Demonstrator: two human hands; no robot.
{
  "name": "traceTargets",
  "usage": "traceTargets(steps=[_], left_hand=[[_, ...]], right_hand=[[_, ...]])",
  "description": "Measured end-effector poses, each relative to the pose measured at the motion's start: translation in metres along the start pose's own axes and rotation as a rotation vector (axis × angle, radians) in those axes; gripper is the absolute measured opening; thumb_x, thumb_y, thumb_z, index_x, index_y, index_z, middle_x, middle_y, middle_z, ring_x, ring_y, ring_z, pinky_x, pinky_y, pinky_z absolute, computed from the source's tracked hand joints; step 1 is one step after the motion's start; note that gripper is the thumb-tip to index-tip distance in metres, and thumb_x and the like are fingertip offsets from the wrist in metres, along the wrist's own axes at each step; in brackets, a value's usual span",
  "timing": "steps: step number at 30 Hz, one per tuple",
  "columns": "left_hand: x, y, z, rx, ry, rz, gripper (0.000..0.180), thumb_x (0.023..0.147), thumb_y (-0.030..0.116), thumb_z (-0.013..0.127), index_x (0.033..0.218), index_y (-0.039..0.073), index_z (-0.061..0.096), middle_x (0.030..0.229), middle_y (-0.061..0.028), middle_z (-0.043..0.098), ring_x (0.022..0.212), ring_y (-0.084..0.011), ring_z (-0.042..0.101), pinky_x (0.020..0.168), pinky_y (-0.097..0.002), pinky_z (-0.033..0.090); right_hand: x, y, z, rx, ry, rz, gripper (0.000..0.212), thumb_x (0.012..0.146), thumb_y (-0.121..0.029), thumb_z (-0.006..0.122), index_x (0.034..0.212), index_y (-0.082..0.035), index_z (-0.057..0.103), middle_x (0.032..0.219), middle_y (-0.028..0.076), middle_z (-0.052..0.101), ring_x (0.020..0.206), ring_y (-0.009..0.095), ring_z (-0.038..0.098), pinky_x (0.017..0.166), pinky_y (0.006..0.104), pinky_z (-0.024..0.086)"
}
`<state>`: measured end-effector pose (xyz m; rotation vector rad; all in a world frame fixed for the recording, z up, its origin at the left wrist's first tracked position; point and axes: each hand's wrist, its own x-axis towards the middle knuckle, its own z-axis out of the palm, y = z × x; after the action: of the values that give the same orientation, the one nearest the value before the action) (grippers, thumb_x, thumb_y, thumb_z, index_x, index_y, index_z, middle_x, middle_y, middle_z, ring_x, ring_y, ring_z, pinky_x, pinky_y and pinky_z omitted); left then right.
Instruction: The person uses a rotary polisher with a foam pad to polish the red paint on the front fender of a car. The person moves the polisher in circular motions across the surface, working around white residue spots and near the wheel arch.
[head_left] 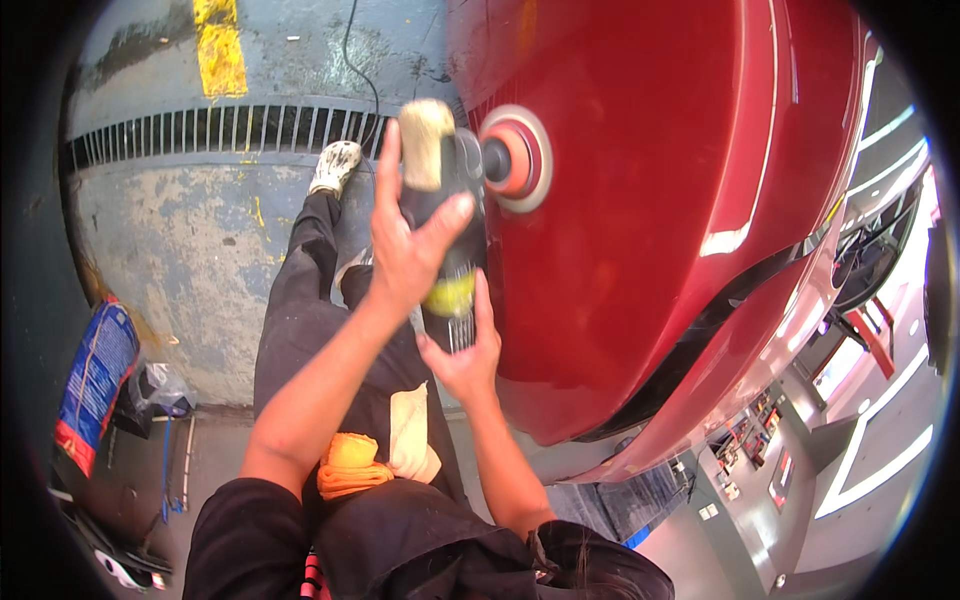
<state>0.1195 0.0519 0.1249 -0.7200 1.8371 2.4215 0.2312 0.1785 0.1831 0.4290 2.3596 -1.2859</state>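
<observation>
A dark electric polisher [468,180] with a yellow-green band is held in both my hands. Its round pad [538,160], with orange, dark red and pale rings, is against or very near the red car panel [620,200]; contact is hard to make out. Around the polisher's front part wraps my left hand [408,250], thumb across the body and fingers along its far side, beside a blurred beige piece [427,140] on the tool. My right hand [468,365] is closed on the rear end, lower down.
An orange folded cloth [350,468] and a beige cloth [408,432] rest at my waist. A dark cord [348,45] runs over the floor past a drain grate [215,130]. At left lies a blue and red bag [103,365]. My shoe [335,167] stands near the grate.
</observation>
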Motion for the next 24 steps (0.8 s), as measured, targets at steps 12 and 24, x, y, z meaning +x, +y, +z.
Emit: traceTargets(steps=[12,24], left_hand=[[-0.011,-0.01,0.006,-0.225,-0.037,-0.014,0.103,0.095,0.021,0.082,0.172,-0.001,0.017,0.148,-0.0212,0.06,0.131,-0.0255,0.064,0.112,-0.0392,0.051],[0.154,-0.022,-0.005,-0.182,-0.014,0.149,0.099,0.095,0.022,0.084,0.169,-0.004,0.023,0.127,-0.0179,0.072,0.111,-0.0186,0.072,0.097,-0.0339,0.059]], right_hand=[[-0.011,0.034,0.0,-0.038,0.057,-0.102,0.108,0.072,-0.01,0.089,0.166,0.001,0.036,0.135,0.026,0.07,0.114,0.034,0.076,0.098,0.043,0.06],[0.151,-0.013,0.05,0.046,0.075,-0.196,0.109,0.073,-0.005,0.083,0.17,-0.005,0.033,0.136,0.025,0.071,0.121,0.035,0.073,0.102,0.0425,0.058]])
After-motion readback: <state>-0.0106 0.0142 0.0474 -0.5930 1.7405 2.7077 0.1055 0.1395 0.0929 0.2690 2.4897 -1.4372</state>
